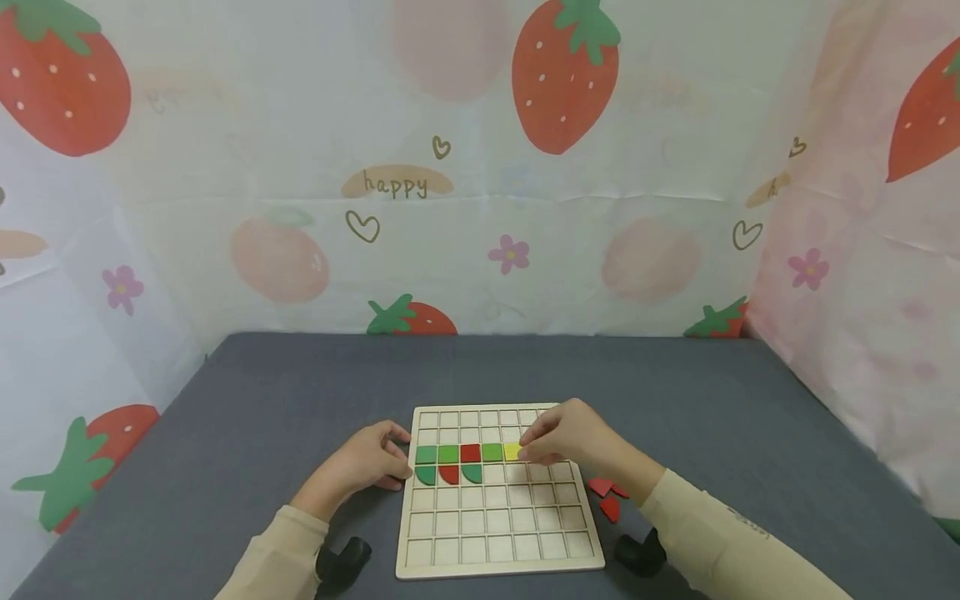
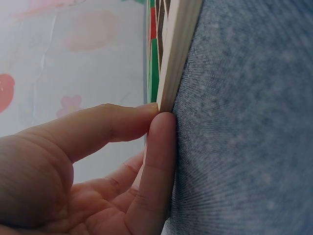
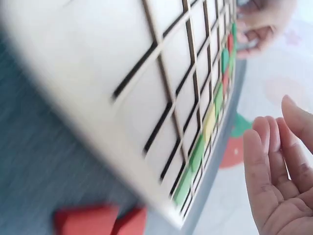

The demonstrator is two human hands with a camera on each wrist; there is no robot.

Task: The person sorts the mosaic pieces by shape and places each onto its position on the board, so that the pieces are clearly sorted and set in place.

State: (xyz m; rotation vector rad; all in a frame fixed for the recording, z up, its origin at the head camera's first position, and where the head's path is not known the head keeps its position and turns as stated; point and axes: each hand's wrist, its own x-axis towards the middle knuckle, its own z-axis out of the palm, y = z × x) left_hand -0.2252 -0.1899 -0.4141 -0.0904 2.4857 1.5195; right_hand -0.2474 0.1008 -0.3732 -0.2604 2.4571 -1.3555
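Observation:
A pale wooden grid board (image 1: 498, 569) lies on the dark cloth. My left hand (image 1: 367, 458) is at its left edge; in the left wrist view the thumb and index finger (image 2: 162, 147) pinch that edge. Square tiles form one row: greens, a red tile (image 1: 470, 453) and a yellow tile (image 1: 512, 451). Two more green tiles (image 3: 196, 154) past the yellow show in the right wrist view. Below sit quarter-round pieces, a red one (image 1: 449, 474) between two greens. My right hand (image 1: 566, 435) hovers over the row, fingers bent loosely, thumb apart, nothing between them.
Several loose red pieces (image 1: 611, 508) lie on the cloth right of the board, beside the right forearm. Black wrist straps (image 1: 343, 562) stick out under both sleeves. A printed fabric curtain (image 1: 480, 250) stands behind and along the sides of the table (image 1: 315, 375).

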